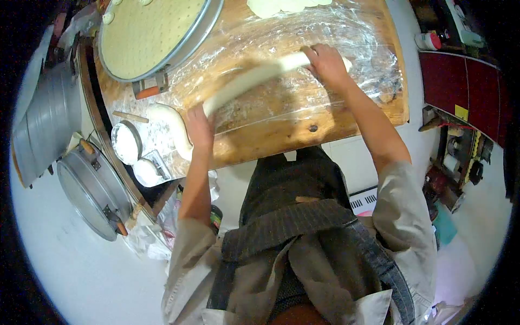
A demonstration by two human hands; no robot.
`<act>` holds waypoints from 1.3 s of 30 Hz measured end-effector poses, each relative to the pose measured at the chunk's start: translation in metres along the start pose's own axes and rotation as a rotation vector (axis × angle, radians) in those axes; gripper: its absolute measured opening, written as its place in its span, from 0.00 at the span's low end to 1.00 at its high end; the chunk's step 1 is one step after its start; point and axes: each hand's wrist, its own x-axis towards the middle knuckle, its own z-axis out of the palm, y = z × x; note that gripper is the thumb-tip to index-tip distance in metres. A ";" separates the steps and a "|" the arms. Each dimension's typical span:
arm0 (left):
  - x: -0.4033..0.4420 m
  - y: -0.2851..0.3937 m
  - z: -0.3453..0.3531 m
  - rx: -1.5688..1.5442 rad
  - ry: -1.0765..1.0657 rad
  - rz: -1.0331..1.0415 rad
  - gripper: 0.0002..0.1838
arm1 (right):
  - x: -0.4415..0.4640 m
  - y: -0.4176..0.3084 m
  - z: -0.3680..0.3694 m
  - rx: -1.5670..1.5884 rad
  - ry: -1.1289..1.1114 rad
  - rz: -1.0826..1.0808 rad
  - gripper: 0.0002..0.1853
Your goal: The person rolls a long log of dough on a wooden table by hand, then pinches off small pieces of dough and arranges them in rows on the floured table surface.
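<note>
A long pale rope of dough [252, 78] stretches between my two hands over the floured wooden board. Its middle is blurred by motion, and I cannot tell whether it touches the wood. Around its near left end my left hand [200, 129] is closed. My right hand [327, 66] grips it close to the far right end, with a short tip sticking out past the fingers. Beside my left hand lies another curved piece of dough [172, 125]. Flattened dough [284, 5] sits at the board's far edge.
A large round steamer tray [154, 40] with several small dough pieces stands at the back left. Near the left edge are a thin wooden stick [130, 116], a bowl of white flour [125, 143] and a smaller white container [146, 172]. Another steamer [89, 189] stands lower left.
</note>
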 end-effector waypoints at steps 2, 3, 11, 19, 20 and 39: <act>0.003 -0.001 0.000 0.032 0.109 -0.008 0.31 | 0.008 -0.004 -0.002 0.033 0.007 0.061 0.23; 0.001 -0.002 0.001 0.004 -0.015 -0.091 0.31 | 0.007 -0.005 -0.001 0.039 -0.045 0.041 0.24; -0.063 -0.048 -0.019 -0.012 -0.238 0.040 0.29 | -0.068 -0.017 -0.042 0.058 -0.335 -0.139 0.23; -0.094 -0.025 -0.026 -0.207 -0.310 0.063 0.35 | -0.133 -0.084 -0.035 0.029 -0.144 0.006 0.30; -0.090 -0.002 -0.023 -0.456 -0.247 0.008 0.34 | -0.134 -0.098 -0.040 0.030 -0.147 0.014 0.30; 0.027 0.196 0.038 -0.289 -0.106 0.334 0.25 | -0.052 -0.044 -0.009 0.205 0.006 -0.041 0.17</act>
